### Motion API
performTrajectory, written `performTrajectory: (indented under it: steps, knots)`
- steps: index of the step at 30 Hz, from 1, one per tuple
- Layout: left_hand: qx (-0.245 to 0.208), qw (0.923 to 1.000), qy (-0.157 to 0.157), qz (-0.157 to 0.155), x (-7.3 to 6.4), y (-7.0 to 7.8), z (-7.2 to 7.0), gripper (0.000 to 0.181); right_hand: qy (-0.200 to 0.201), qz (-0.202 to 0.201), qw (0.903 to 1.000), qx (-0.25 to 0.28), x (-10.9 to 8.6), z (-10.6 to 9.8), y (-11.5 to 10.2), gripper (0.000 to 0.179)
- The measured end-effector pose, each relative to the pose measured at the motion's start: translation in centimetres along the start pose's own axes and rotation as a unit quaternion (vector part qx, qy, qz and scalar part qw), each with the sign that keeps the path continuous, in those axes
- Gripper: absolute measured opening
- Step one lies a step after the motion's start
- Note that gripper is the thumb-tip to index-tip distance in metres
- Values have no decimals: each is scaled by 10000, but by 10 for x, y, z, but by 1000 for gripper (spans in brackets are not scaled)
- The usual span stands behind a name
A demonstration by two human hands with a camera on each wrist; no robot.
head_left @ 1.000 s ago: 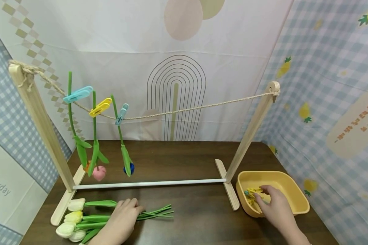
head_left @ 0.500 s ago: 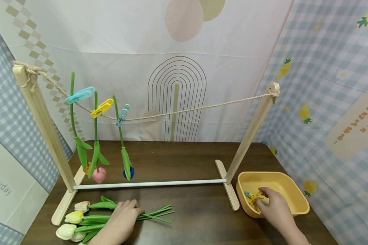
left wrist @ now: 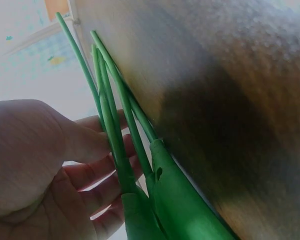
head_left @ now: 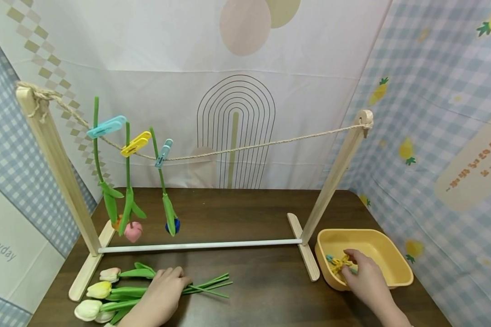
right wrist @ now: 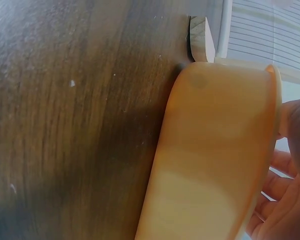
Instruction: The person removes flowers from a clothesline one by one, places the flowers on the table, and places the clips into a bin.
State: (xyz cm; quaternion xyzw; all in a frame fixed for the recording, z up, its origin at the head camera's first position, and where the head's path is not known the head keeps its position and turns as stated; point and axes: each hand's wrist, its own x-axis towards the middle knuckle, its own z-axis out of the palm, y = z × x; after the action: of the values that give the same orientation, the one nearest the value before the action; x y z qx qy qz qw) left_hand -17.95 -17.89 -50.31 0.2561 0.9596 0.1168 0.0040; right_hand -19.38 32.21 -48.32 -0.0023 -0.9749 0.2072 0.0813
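In the head view, my left hand (head_left: 165,290) lies over a bunch of artificial tulips (head_left: 124,293) on the table, their pale heads pointing left. The left wrist view shows the thumb and fingers around some green stems (left wrist: 121,145). Over at the right, my right hand (head_left: 365,274) reaches into a yellow basin (head_left: 386,243), thumb and forefinger pinching at yellow clothespins (head_left: 339,264). The basin's wall hides those fingertips in the right wrist view. Three tulips hang head down from a rope (head_left: 245,147), held by two blue clothespins (head_left: 106,127) and a yellow one (head_left: 136,144).
A wooden stand carries the rope between a left post (head_left: 61,172) and a right post (head_left: 335,177). A white rod (head_left: 200,246) joins their feet low over the brown table (head_left: 245,213). Patterned cloth (head_left: 311,91) closes off the back and sides.
A pink-tinged tulip head has come into view at the top of the bunch, where a white one lay. My right fingers have shifted slightly among the clothespins.
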Motion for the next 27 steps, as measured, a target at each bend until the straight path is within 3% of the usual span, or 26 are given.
performTrajectory:
  steps: [8,14,19,27]
  knots:
    - [-120,9997,193,12,1,1,-3,40,261,-237,9994,-35,-1,1,0,39]
    - [-124,9964,818,193,1,3,-4,25,657,-518,9965,29,-2,1,-4,41]
    - [-185,9902,1351,306,0,3,-9,11,741,-644,9951,111,-1,1,-13,44]
    - [-175,9845,1722,281,-4,3,-27,30,952,-1008,9902,135,1,5,-31,47]
